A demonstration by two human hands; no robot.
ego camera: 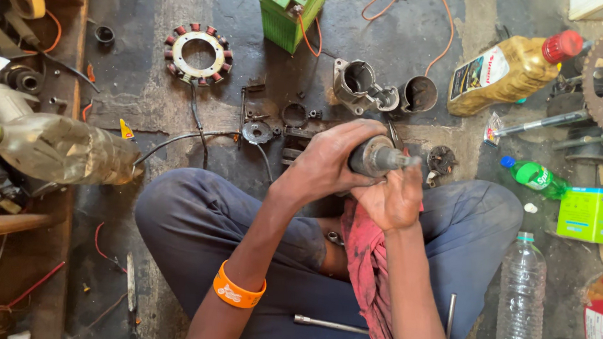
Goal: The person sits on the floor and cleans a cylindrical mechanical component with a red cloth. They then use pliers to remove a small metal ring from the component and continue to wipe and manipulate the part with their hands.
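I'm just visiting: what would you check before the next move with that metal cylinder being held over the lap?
1. Left hand has a firm grip around the metal cylinder: ok.
2. Right hand steadies the shaft end from below: ok.
3. Red rag lies on the lap under the hands, ready to catch drips: ok.
4. Open housing on the floor ahead is within reach: ok, apparently.
5. Long steel tool on the lap is free of the hands: ok.
6. Cylinder's surface is clean: cannot tell.
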